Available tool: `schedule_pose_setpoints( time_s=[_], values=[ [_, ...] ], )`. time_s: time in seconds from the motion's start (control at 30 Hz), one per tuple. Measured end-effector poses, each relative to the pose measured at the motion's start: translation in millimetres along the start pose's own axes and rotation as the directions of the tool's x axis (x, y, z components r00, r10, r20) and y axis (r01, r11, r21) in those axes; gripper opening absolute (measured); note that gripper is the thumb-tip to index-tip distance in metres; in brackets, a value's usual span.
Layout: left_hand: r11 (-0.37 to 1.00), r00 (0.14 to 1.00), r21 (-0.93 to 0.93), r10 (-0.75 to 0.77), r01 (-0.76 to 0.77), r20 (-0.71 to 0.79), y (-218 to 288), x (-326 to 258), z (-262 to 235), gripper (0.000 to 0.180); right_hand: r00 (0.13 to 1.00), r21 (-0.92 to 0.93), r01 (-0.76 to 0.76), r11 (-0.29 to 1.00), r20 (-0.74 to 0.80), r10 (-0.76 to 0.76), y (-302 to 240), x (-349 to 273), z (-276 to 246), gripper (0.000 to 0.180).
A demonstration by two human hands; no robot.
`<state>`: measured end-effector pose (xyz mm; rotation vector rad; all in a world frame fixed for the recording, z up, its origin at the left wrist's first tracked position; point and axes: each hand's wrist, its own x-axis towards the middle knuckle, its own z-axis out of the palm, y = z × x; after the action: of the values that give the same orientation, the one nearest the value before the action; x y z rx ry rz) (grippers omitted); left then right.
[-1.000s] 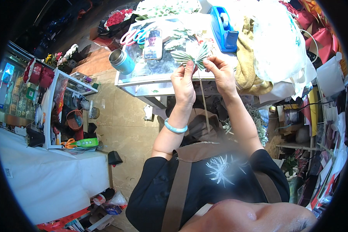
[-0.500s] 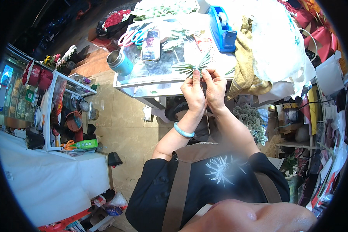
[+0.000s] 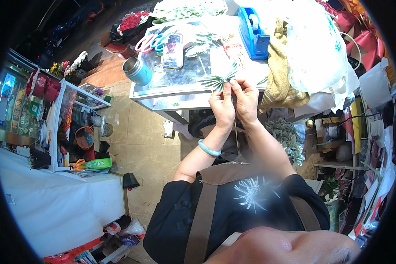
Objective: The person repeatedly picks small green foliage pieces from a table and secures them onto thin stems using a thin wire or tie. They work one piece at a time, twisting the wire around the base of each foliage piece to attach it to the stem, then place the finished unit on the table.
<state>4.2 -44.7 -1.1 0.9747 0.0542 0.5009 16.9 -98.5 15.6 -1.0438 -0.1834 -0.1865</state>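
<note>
A green-and-white pleated leaf bow [image 3: 215, 81], fanned out to the left and upward, is pinched between both my hands over the front edge of the white table [image 3: 193, 97]. My left hand [image 3: 223, 105] grips its base with thumb and fingers, a pale blue bangle [image 3: 208, 148] on that wrist. Beside it my right hand [image 3: 246, 101] presses thumb and forefinger on the same gathered point. From between the hands a thin stem [image 3: 237, 138] hangs down toward my brown apron. The fingertips partly hide the leaf's base.
On the table are a steel-and-blue cup [image 3: 141, 74], a phone [image 3: 173, 52], scissors [image 3: 146, 43], a blue tape dispenser [image 3: 253, 35] and a mustard towel [image 3: 279, 79]. Grey-green foliage [image 3: 286, 134] stands below right. A white-covered surface [image 3: 53, 198] lies at lower left.
The leaf bow has turned a little in my fingers, its upper fan now narrower. My left thumb has slid slightly down and to the right; both hands remain at the table edge.
</note>
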Motion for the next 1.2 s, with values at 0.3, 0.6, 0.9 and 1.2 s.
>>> schedule_pose_setpoints(
  time_s=[0.3,0.6,0.9,1.2],
  values=[
    [0.99,0.991,-0.055,-0.13,0.128,-0.031,16,23,-19,0.03,0.978,-0.126,-0.111,0.986,0.162,0.131,20,-20,-9,0.034],
    [0.993,0.985,0.023,-0.12,0.118,0.128,37,31,-23,0.027,0.934,-0.225,-0.262,0.939,0.187,0.305,22,-52,-21,0.019],
    [0.958,0.934,-0.007,-0.276,0.285,0.224,33,11,-25,0.026,0.965,-0.197,-0.163,0.967,0.174,0.198,11,-34,-21,0.02],
    [0.954,0.942,-0.019,-0.291,0.298,0.169,31,6,-28,0.022,0.955,-0.254,-0.171,0.952,0.196,0.224,14,-38,-21,0.018]
  ],
)
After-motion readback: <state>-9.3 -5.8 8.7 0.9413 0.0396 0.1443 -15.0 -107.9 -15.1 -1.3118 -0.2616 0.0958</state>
